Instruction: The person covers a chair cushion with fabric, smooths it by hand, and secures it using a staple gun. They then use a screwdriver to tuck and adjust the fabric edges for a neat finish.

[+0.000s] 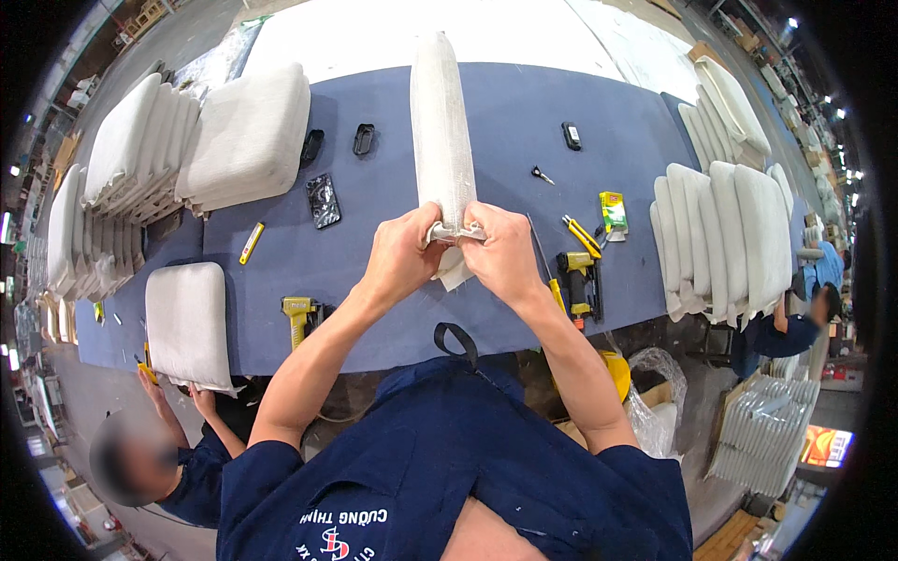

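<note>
A light grey fabric-covered cushion pad [441, 122] stands on its edge on the blue-covered table, its narrow side facing me. At its near end my left hand [404, 245] is closed on the loose fabric edge on the left. My right hand [503, 251] pinches the fabric edge on the other side, close to the left one. Between them a flap of fabric [456, 271] hangs down. To the right of my right hand lie a screwdriver [555, 285] and a yellow-black staple gun [580, 280]. Another yellow staple gun [299, 316] rests by my left forearm.
Stacked cushion pads stand at left [140, 140] and right [725, 238]. On the table [365, 243] lie yellow cutters [251, 243], a black patterned case [324, 201], a key fob [571, 136] and a small green-yellow box [613, 213]. At left, a co-worker's hands touch a pad [187, 318].
</note>
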A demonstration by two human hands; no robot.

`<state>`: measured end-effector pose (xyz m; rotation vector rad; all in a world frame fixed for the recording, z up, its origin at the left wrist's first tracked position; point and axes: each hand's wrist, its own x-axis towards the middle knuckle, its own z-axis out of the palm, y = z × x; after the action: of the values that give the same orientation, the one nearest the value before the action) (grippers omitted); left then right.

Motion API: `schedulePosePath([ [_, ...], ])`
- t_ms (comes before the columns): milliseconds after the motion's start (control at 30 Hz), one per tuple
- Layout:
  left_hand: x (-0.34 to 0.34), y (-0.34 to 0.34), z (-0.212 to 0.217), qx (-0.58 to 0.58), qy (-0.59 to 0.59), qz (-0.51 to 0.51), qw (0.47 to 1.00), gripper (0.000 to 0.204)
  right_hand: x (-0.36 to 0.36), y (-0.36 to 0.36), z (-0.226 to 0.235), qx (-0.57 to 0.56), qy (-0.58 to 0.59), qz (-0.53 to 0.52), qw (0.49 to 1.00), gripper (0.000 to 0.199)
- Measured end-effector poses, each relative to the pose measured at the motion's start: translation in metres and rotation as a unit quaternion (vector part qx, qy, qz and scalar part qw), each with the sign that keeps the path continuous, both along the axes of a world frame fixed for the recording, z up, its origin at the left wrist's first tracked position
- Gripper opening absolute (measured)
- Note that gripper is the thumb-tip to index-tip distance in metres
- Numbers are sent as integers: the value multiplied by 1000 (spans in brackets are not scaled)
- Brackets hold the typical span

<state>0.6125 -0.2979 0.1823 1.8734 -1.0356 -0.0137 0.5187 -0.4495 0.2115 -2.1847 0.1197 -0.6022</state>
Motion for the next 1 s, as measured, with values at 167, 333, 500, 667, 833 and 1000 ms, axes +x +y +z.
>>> schedulePosePath([
  [167,-12,9,-10,11,-21,35,999,25,-7,15,-14,5,-16,-52,999,15],
  [333,-12,17,-15,-40,93,30,994,21,-5,30,-21,-7,-47,-45,998,16],
  [500,23,79,2,-53,386,-168,905,17,-17,42,-16,-52,-36,45,997,20],
  [667,62,73,55,-127,194,33,972,67,-59,85,-17,-30,104,318,942,36],
  [833,80,78,96,-37,107,115,987,91,-75,93,-51,152,218,385,884,34],
  [1000,52,166,87,-62,149,21,987,93,-76,28,-89,346,40,33,937,41],
])
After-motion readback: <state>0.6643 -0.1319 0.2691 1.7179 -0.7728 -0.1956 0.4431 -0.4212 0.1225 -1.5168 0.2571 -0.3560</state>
